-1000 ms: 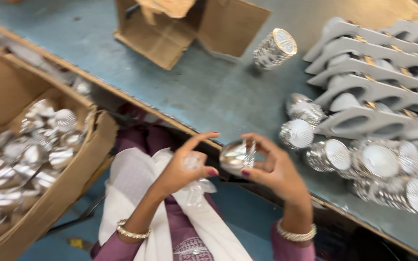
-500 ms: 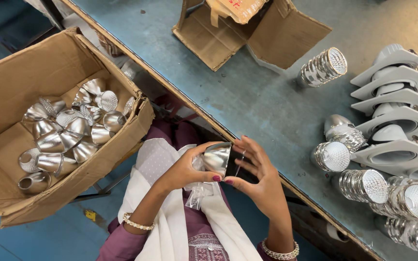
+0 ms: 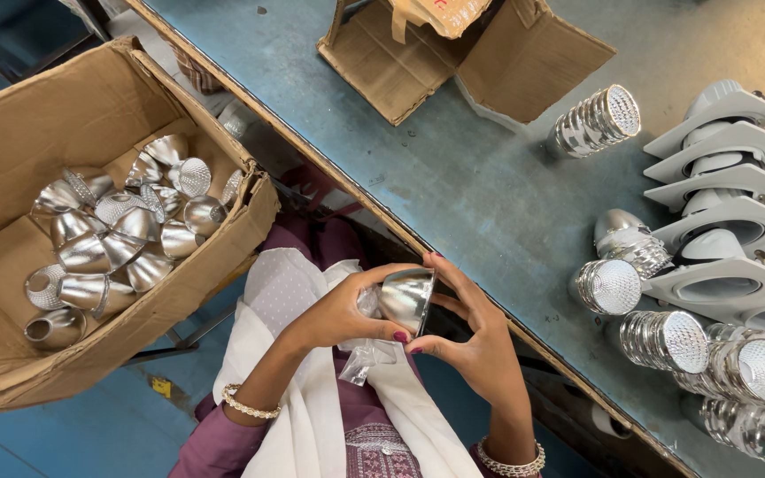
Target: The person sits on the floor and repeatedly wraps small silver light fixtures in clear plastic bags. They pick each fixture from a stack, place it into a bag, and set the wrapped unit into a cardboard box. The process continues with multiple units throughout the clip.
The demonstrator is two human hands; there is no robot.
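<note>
Both my hands hold one shiny silver reflector cup point(image 3: 406, 296) over my lap, just in front of the table's edge. My left hand point(image 3: 338, 310) grips its narrow end together with a crumpled clear plastic wrapper point(image 3: 365, 354) that hangs below. My right hand point(image 3: 471, 332) cups the wide rim from the right side. To my left, an open cardboard box point(image 3: 55, 106) holds several more loose silver reflector cups point(image 3: 126, 235).
A blue-grey worktable point(image 3: 453, 186) runs diagonally. On it stand stacks of silver reflectors point(image 3: 599, 119), more stacks at the right point(image 3: 666, 341), a row of white lamp housings point(image 3: 728, 186), and an open cardboard box point(image 3: 480, 53) at the back.
The view has shifted left, bringing the box of reflectors into full view. My hands have turned the reflector cup so its side faces up, and the plastic wrapper now hangs lower.
</note>
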